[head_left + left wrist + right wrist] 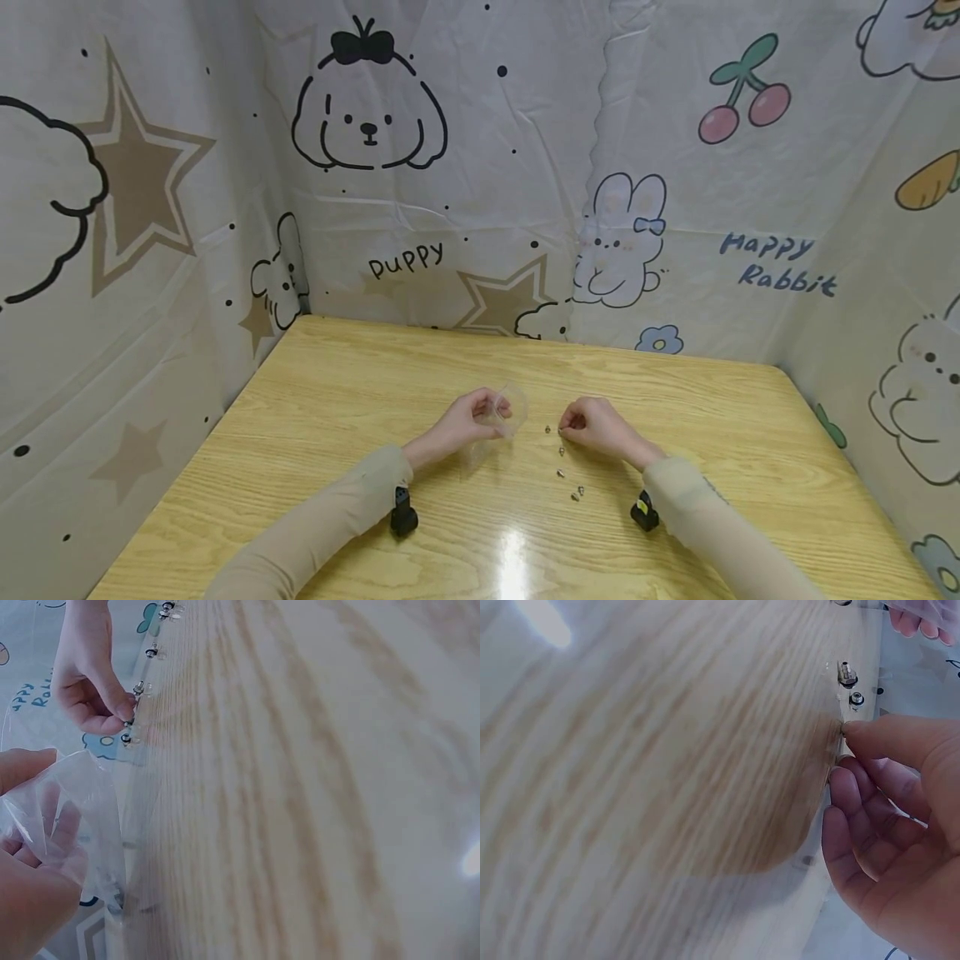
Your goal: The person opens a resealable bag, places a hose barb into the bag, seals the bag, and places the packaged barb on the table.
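A clear plastic bag (101,817) is held above the worktop (337,400) by the left hand (472,417), its thumb and partly curled fingers set about the upper part of the film; dark specks can be seen near the bag's lower end, but what they are cannot be told. By the right hand (596,427), a small metal piece (128,723) is pinched between thumb and fingertip at the worktop, the other fingers being loosely curled. Five loose metal fittings (560,473) are scattered on the worktop, one just beside the pinching fingertips, the rest strung out toward the near side. The worktop is backed by a printed cloth (480,167).
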Motion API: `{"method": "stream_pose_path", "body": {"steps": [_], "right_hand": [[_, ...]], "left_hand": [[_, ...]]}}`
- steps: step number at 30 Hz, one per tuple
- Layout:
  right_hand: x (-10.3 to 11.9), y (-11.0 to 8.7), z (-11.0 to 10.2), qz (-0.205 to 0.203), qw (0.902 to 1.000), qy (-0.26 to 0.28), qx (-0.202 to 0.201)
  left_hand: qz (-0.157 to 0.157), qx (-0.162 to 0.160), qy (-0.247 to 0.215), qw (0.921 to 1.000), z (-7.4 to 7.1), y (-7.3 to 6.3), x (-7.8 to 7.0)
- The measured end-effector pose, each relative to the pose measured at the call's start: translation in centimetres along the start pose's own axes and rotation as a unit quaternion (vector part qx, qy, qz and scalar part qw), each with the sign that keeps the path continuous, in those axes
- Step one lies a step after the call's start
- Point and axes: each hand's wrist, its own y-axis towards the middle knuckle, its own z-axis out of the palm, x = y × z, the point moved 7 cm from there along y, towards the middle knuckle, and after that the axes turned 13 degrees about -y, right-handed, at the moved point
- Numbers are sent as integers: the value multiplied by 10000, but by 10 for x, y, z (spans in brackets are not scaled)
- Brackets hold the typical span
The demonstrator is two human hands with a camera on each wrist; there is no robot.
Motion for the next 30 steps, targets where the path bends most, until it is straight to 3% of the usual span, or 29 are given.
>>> {"method": "stream_pose_path", "body": {"steps": [17,30], "right_hand": [[0,3,1,43,9999,12,107],[19,7,-30,-457,9983,258,-239]], "left_hand": [[-13,-80,35,10000,-2,-1,-1],[-73,-119,7,9999,-1,-1,0]]}}
